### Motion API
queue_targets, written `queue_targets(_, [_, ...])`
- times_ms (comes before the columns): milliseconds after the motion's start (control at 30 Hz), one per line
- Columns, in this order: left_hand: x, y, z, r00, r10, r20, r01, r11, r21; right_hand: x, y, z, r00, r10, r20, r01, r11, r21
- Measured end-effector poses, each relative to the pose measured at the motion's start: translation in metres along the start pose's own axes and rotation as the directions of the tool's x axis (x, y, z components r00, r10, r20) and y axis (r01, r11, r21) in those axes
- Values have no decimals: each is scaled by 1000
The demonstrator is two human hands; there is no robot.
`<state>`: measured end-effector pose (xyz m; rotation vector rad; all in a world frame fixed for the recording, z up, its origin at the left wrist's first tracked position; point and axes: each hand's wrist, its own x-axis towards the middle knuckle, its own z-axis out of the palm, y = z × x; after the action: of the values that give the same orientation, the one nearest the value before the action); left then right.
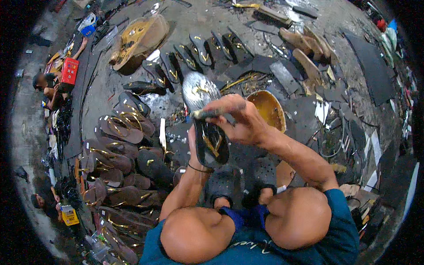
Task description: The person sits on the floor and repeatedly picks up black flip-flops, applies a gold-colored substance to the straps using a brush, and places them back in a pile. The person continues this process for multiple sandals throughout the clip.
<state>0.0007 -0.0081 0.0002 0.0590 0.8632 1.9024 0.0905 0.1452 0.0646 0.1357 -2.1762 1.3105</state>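
- Our left hand (192, 138), largely hidden, grasps from beneath a black, oblong sandal with a gold V-shaped strap (214, 143), above the floor and before our knees.
- Our right hand (242, 121) is closed around a small tool with a pale tip (198, 114), mostly covered by the fingers, at the sandal's far end.
- A glossy, silvery-grey sole-shaped piece (204, 81) extends beyond it; we cannot tell whether the two are joined.
- We see a grey, stained floor (185, 22) strewn with dark scraps.
- Just beyond our right wrist sits a yellowish oval bowl with amber insides (279, 104).
- Ahead, black sandals with gold straps (201, 49) stand in a curved row; brown sandals with gold straps (120, 128) crowd our left.
- Farther right lie brown wooden-looking foot shapes (305, 44) and a flat black sheet (369, 66).
- At the far left, a person (49, 90) sits near a red box (70, 70).
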Motion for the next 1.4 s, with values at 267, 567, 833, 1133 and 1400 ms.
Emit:
queue_targets(267, [2, 20, -6, 976, 178, -122, -205, 941, -268, -12, -24, -1, 972, 62, -226, -70, 997, -29])
queue_targets(567, [17, 27, 7, 956, 267, -118, -266, 964, 29, -24, -43, 10, 986, -151, 76, 158, 982, -105])
queue_targets(833, [1, 11, 3, 982, -23, 188, 72, 963, -259, -3, -28, -1, 963, -233, 136, 265, 914, -307])
queue_targets(1133, [16, -1, -1, 995, -92, 40, 100, 935, -339, -2, -32, -5, 958, -272, 90, 286, 923, -256])
queue_targets(1400, [42, 21, -22, 826, 252, 505, 118, 797, -592, -26, -27, 7, 972, 125, -199, -141, 988, -67])
